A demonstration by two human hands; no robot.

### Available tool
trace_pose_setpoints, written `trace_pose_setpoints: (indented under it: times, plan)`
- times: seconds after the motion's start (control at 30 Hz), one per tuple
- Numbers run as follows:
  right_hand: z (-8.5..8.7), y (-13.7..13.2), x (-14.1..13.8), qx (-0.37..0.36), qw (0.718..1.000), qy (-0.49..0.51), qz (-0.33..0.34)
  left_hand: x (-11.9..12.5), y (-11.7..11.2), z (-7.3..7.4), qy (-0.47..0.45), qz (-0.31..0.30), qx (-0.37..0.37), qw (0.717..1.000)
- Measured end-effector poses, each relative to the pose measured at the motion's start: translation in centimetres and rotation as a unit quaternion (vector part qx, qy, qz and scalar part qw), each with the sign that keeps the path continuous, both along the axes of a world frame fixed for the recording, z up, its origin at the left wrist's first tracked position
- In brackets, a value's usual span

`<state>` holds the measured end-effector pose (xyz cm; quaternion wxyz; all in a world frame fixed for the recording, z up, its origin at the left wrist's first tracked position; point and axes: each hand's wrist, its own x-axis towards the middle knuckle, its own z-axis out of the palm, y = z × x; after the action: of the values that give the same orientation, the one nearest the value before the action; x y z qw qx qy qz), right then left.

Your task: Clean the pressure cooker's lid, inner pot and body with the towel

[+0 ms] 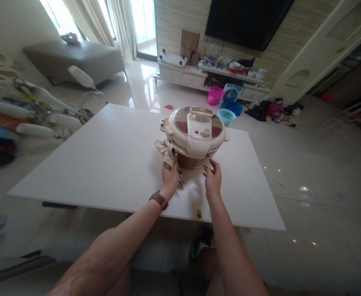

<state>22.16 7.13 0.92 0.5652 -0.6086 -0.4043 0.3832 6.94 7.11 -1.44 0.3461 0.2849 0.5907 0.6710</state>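
A cream and brown electric pressure cooker (195,135) stands on a white low table (106,164), lid shut. My left hand (170,176) is closed on a beige cloth (167,151) pressed against the cooker's lower left side. My right hand (213,177) rests at the cooker's front right base, its fingers curled against the pot. A brown watch band sits on my left wrist.
A small dark bit (199,213) lies near the table's front edge. My shoe (200,242) shows under the table. Behind are a TV stand (217,78), pink (214,95) and blue baskets (226,116), scattered clothes and a grey sofa (75,59). A drying rack (35,111) stands at left.
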Motion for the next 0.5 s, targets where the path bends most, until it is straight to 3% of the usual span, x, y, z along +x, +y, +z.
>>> trace_pose_setpoints:
  times: [0.2,0.5]
  plan:
    - [0.3,0.0,-0.3,0.004,1.000,0.003,-0.009,2.9,-3.0,0.4,-0.002,-0.059,-0.008,0.998]
    - [-0.3,-0.1,-0.5,0.010,1.000,0.001,0.000,3.4,-3.8,0.6,-0.009,-0.098,-0.006,0.995]
